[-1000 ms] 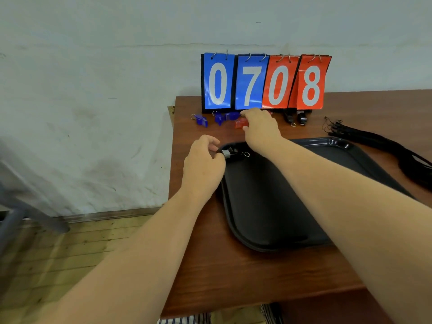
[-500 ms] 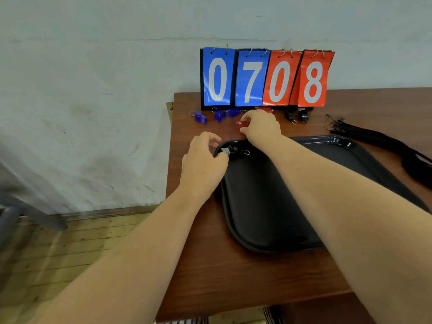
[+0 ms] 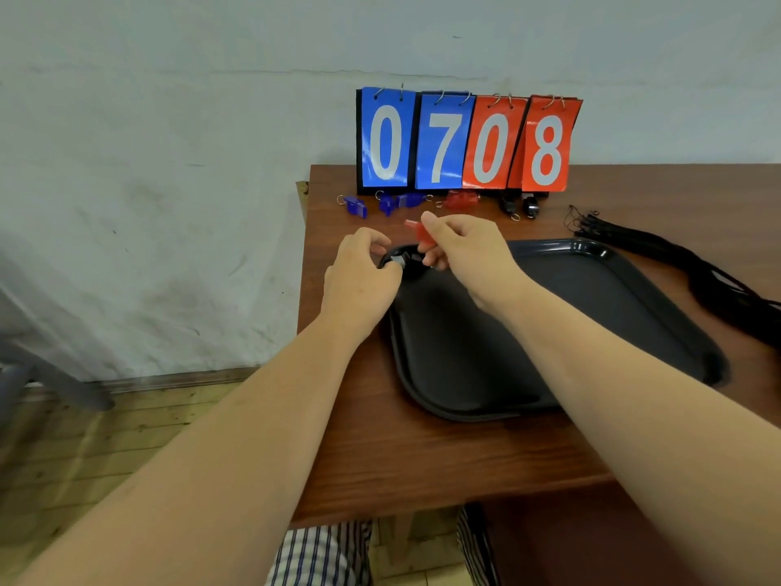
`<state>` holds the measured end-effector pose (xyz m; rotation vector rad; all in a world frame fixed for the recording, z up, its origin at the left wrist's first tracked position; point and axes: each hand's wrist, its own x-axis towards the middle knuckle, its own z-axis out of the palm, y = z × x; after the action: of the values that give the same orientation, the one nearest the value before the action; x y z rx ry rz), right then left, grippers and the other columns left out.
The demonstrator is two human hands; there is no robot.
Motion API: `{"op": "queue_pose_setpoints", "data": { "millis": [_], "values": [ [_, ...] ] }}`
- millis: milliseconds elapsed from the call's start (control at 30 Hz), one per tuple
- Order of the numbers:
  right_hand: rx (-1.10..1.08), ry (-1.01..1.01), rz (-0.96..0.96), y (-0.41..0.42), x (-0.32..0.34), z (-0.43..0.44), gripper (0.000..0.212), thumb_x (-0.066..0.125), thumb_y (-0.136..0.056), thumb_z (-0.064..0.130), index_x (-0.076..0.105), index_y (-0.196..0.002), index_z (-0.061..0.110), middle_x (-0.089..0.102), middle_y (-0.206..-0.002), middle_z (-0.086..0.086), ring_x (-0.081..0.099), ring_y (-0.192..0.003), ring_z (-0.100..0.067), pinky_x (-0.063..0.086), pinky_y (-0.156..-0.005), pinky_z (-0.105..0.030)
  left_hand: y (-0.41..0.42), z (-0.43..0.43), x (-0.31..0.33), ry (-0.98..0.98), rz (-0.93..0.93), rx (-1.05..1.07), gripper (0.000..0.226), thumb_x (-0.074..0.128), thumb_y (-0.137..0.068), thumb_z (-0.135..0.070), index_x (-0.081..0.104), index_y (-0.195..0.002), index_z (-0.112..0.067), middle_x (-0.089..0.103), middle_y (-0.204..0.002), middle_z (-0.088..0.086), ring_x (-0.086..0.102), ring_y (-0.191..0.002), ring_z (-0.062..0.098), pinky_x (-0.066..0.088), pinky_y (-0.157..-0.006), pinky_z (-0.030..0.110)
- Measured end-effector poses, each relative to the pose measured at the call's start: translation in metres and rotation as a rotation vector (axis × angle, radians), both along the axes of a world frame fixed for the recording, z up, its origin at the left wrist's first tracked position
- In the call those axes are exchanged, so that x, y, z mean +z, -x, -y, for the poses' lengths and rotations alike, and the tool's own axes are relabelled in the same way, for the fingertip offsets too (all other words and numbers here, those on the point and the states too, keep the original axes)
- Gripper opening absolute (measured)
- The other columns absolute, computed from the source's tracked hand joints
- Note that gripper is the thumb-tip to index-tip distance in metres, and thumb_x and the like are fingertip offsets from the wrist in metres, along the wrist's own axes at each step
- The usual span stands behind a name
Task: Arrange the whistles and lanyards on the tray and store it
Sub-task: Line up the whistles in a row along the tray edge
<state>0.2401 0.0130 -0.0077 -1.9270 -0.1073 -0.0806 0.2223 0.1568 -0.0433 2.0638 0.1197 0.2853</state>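
A black tray (image 3: 613, 306) lies on the brown table (image 3: 422, 458). My right hand (image 3: 465, 247) pinches a red whistle (image 3: 418, 231) just above the tray's far left corner. My left hand (image 3: 359, 277) rests at that corner with its fingers curled round a black whistle (image 3: 399, 260) lying in the tray. Along the foot of the scoreboard lie three blue whistles (image 3: 386, 203), another red whistle (image 3: 460, 200) and two black whistles (image 3: 522, 207). A bundle of black lanyards (image 3: 676, 255) stretches over the table to the right of the tray.
A flip scoreboard (image 3: 465, 141) reading 0708 stands at the table's back edge against the wall. The table's left edge drops off to a wooden floor (image 3: 84, 437). A grey chair leg (image 3: 50, 382) shows at far left.
My right hand has lifted a red whistle from the row by the scoreboard and drawn it back toward the tray's corner. My left hand has stayed on the black whistle.
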Motion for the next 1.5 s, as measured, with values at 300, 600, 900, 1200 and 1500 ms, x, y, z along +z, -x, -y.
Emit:
{"op": "queue_pose_setpoints", "data": {
  "millis": [300, 600, 900, 1200, 1500],
  "values": [
    [-0.001, -0.001, 0.063, 0.026, -0.017, 0.007, 0.015, 0.065, -0.094, 0.029, 0.068, -0.108, 0.03, 0.073, -0.098, 0.013, 0.067, -0.091, -0.002, 0.051, -0.086, -0.024, 0.002, 0.0, 0.002, 0.029, 0.022, 0.001, 0.033, 0.059, -0.091, -0.006, 0.055, -0.114, -0.029, 0.056, -0.122, -0.005, 0.055, -0.099, 0.008, 0.048, -0.081, 0.02],
    [0.042, 0.182, 0.074, 0.026, -0.019, 0.011, 0.021, 0.069, -0.09, 0.031, 0.072, -0.11, 0.026, 0.065, -0.095, 0.02, 0.059, -0.089, 0.006, 0.039, -0.073, -0.008, 0.004, 0.0, 0.004, 0.036, 0.025, -0.002, 0.026, 0.063, -0.09, -0.009, 0.059, -0.111, -0.023, 0.058, -0.118, -0.002, 0.056, -0.094, 0.006, 0.04, -0.067, 0.011],
    [0.086, 0.379, 0.096, 0.022, -0.024, 0.016, 0.024, 0.07, -0.09, 0.029, 0.07, -0.113, 0.028, 0.065, -0.106, 0.011, 0.058, -0.092, 0.001, 0.039, -0.072, -0.008, 0.005, -0.001, 0.004, -0.018, 0.025, -0.012, 0.028, 0.067, -0.087, -0.011, 0.059, -0.108, -0.028, 0.058, -0.116, -0.003, 0.058, -0.097, 0.008, 0.047, -0.077, 0.018],
    [0.109, 0.433, 0.106, 0.022, -0.023, 0.014, 0.032, 0.073, -0.087, 0.019, 0.068, -0.118, 0.027, 0.066, -0.113, 0.008, 0.059, -0.098, -0.002, 0.047, -0.089, -0.019, 0.004, -0.001, 0.004, 0.017, 0.01, 0.015, 0.023, 0.058, -0.09, -0.011, 0.059, -0.107, -0.027, 0.058, -0.116, -0.003, 0.057, -0.1, 0.008, 0.048, -0.079, 0.022],
    [0.063, 0.441, 0.159, 0.018, -0.027, 0.014, 0.033, 0.075, -0.084, 0.017, 0.068, -0.115, 0.024, 0.062, -0.114, 0.006, 0.058, -0.097, -0.004, 0.039, -0.078, -0.008, 0.004, 0.0, 0.004, 0.008, 0.003, 0.024, 0.021, 0.06, -0.091, -0.013, 0.058, -0.104, -0.029, 0.058, -0.115, -0.003, 0.057, -0.096, 0.007, 0.046, -0.074, 0.019]
  ]
}}
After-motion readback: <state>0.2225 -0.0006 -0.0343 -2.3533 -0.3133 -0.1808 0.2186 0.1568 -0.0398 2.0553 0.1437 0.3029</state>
